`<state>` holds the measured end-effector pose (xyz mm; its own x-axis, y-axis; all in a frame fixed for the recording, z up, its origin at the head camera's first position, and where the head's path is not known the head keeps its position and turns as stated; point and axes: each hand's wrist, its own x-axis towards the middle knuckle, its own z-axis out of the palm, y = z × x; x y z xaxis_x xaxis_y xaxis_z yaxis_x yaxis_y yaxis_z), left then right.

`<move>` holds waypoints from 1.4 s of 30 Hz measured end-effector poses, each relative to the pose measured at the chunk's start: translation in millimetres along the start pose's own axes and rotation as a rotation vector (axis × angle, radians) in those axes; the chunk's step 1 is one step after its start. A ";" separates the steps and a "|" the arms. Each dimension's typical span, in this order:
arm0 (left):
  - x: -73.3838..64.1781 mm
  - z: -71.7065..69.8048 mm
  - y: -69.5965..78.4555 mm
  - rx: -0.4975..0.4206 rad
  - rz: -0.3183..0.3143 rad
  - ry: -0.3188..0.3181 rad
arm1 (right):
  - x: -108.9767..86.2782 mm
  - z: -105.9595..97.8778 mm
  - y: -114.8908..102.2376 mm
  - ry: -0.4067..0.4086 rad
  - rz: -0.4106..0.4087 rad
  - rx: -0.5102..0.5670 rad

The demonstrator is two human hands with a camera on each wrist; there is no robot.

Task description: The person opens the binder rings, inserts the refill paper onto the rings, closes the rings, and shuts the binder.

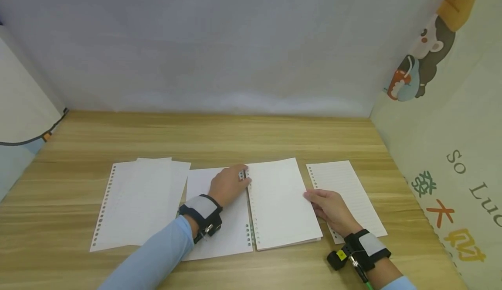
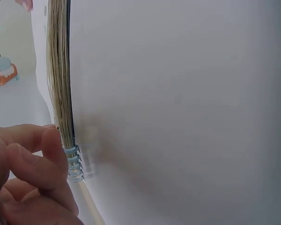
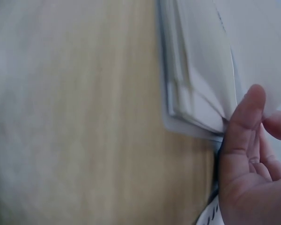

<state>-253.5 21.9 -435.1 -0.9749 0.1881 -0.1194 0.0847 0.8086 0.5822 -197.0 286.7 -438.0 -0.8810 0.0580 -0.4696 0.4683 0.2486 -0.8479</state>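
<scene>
A ring-bound notebook (image 1: 286, 203) lies open in the middle of the table, with white pages on its right half. My left hand (image 1: 229, 185) reaches across the left half (image 1: 225, 220), fingers curled at the upper end of the binding. Light blue rings (image 2: 74, 161) show close to those fingertips in the left wrist view, beside the page stack (image 2: 61, 70). My right hand (image 1: 333, 209) pinches the right edge of a top paper sheet (image 3: 257, 42) between thumb and fingers. Below that raised sheet, the right wrist view shows further pages (image 3: 196, 70).
Overlapping punched sheets (image 1: 137, 203) lie to the left. A lined, punched sheet (image 1: 349, 194) lies right of the notebook, partly under my right forearm. A grey-white backdrop (image 1: 215, 54) stands behind the wooden table (image 1: 219, 137); a printed cloth (image 1: 451, 150) hangs right.
</scene>
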 end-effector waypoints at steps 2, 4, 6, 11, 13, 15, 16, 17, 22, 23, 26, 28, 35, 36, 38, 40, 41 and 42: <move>-0.2 -0.5 0.9 0.001 -0.002 -0.004 | 0.0 -0.6 -0.3 -0.002 0.001 0.000; -0.3 -1.3 1.8 0.007 -0.003 -0.010 | 0.2 -0.9 -0.1 -0.001 -0.001 0.001; -0.3 -1.5 2.3 0.013 -0.001 -0.019 | 0.0 -0.9 -0.1 -0.003 -0.006 0.001; -0.4 -1.1 2.5 0.026 0.002 -0.026 | -1.2 0.1 -0.5 0.006 -0.010 -0.011; -0.6 -1.3 2.9 0.028 -0.003 -0.030 | -1.5 0.1 -0.5 0.010 -0.014 -0.020; -0.9 -1.8 3.7 0.027 -0.007 -0.035 | -0.9 -0.6 0.1 0.016 -0.015 -0.031; -0.8 -1.9 3.9 0.025 -0.010 -0.038 | -0.3 -0.9 0.6 0.019 -0.012 -0.034; -0.6 -1.8 4.0 0.026 -0.010 -0.040 | 0.4 -1.2 1.2 0.023 -0.010 -0.038; 0.6 0.3 3.5 0.033 -0.011 -0.043 | 2.6 -1.7 3.9 0.048 0.005 -0.051; 0.7 0.8 3.4 0.036 -0.009 -0.042 | 2.5 -1.6 4.1 0.050 0.002 -0.054; 0.8 1.5 3.2 0.041 -0.008 -0.037 | 2.1 -1.1 4.0 0.058 -0.006 -0.059; 0.4 1.7 3.2 0.042 -0.008 -0.037 | 1.7 -0.7 3.7 0.057 -0.008 -0.061; -4.5 -1.9 4.1 0.039 -0.010 -0.031 | 0.5 -0.7 3.9 0.054 -0.009 -0.055; -5.0 -2.5 4.1 0.037 -0.007 -0.029 | 0.1 -0.9 3.8 0.051 -0.013 -0.052; -5.1 -3.1 4.2 0.039 0.004 -0.023 | -0.9 -1.3 3.8 0.039 -0.023 -0.044; -5.3 -2.6 3.4 0.050 0.016 -0.021 | -2.1 -1.5 3.9 0.025 -0.028 -0.029; -5.2 -2.1 2.9 0.061 0.022 -0.019 | -2.4 -1.6 3.9 0.018 -0.029 -0.021; -5.2 -1.4 2.4 0.074 0.030 -0.015 | -2.9 -1.7 4.1 0.011 -0.030 -0.015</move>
<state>-248.6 22.0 -432.0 -0.9684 0.2211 -0.1152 0.1297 0.8415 0.5244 -192.6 289.2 -439.8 -0.8954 0.0608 -0.4411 0.4405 0.2653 -0.8577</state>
